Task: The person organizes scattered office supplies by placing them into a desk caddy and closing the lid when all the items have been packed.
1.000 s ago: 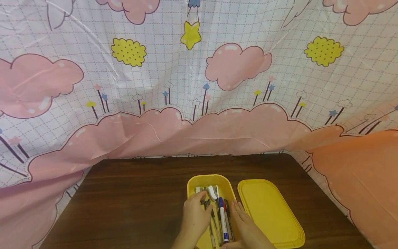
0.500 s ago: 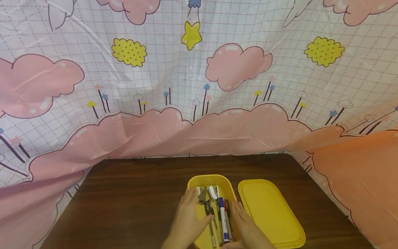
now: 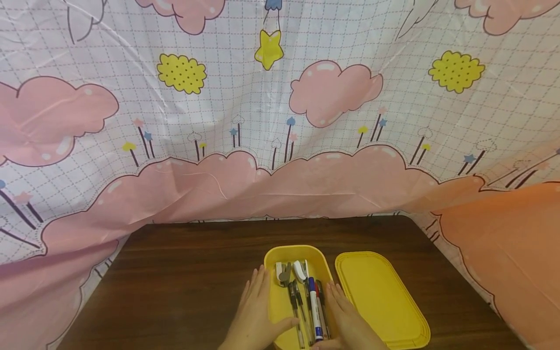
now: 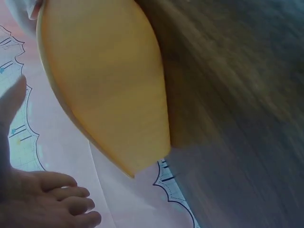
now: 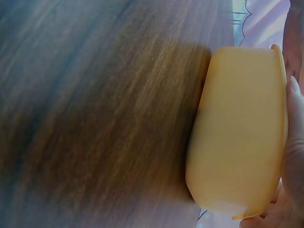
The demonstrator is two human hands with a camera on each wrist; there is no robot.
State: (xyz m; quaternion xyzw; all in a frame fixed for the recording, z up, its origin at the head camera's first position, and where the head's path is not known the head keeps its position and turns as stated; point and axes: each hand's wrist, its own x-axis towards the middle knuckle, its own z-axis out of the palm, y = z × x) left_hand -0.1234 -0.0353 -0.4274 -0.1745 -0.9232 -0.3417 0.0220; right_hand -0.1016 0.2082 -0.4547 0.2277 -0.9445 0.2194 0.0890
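Note:
A yellow plastic box (image 3: 295,250) stands open-topped at the table's front, holding several pens (image 3: 294,301), a white marker with blue ends (image 3: 316,311), a grey-and-white item (image 3: 283,273) and a small white item (image 3: 300,270). My left hand (image 3: 251,311) is beside the box's left side, fingers straight, thumb pointing toward the pens. In the left wrist view that left hand (image 4: 52,197) is spread and holds nothing. Along the right rim lies my right hand (image 3: 352,321), fingers straight. The right wrist view shows the right thumb (image 5: 295,114) at the rim.
A flat yellow lid (image 3: 380,296) lies right of the box on the dark wooden table (image 3: 188,291). Behind the table hangs a printed cloth (image 3: 271,189) with pink clouds, which also covers both sides.
My left hand has come out of the box, away from the grey-and-white item, and moved left with its fingers straightening. My right hand stays at the right rim.

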